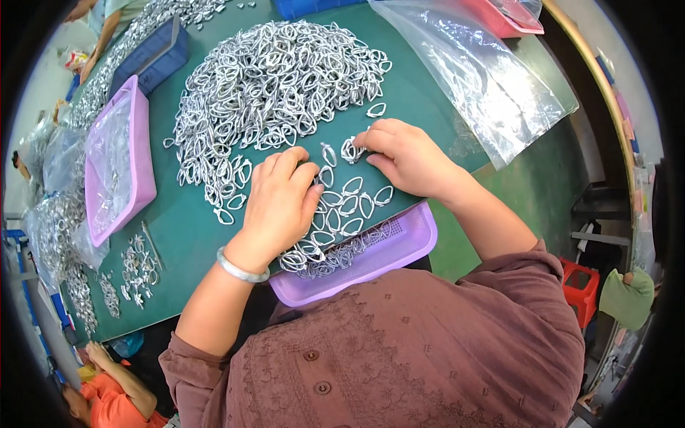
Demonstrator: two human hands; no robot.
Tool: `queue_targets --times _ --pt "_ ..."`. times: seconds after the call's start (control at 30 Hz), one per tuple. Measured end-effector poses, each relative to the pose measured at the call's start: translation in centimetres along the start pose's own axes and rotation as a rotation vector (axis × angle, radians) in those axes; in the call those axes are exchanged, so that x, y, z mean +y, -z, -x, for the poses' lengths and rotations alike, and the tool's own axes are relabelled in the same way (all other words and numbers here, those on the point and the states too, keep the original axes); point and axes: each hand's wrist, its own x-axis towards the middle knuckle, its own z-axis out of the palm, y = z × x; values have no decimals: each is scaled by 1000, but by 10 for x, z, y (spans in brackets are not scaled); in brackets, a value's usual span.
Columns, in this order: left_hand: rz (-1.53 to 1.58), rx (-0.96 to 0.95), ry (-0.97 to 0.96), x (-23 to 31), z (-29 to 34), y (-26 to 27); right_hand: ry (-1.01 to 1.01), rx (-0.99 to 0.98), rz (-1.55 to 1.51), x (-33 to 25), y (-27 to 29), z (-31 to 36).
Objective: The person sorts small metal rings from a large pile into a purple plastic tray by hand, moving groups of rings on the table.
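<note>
A large heap of silver, pointed-oval metal loops (278, 78) covers the middle of the green table. My right hand (412, 158) has its thumb and fingertips closed at a small cluster of the same loops (350, 150), right of the heap. My left hand (280, 198) rests just below the heap, fingers curled down and thumb bent in. Whatever lies under its fingertips is hidden. Between and below my hands, several loose loops (351, 205) are spread toward the table's near edge. Below that edge, a purple basket (421, 239) holds more loops.
A lilac tray (143, 160) with clear plastic and a blue bin (160, 57) stand at left. Small metal parts (139, 271) lie at the lower left. A clear plastic bag (478, 78) and a red tray (503, 18) occupy the far right. Other people sit around the table.
</note>
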Motion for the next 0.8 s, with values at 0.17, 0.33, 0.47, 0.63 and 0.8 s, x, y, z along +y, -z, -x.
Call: queue_targets --times 0.17,0.33,0.47,0.63,0.8 --pt "92 146 23 -11 6 -6 -95 44 -90 -1 4 -2" --pt "105 89 -14 -4 3 -4 27 -4 -22 -2 2 -11" --pt "102 79 1 -6 8 -3 -1 -33 -36 -1 1 -12" --pt "105 78 -11 0 3 1 21 -14 -19 -1 2 -10" --pt "104 11 -98 -3 4 0 57 7 -16 -1 4 -8"
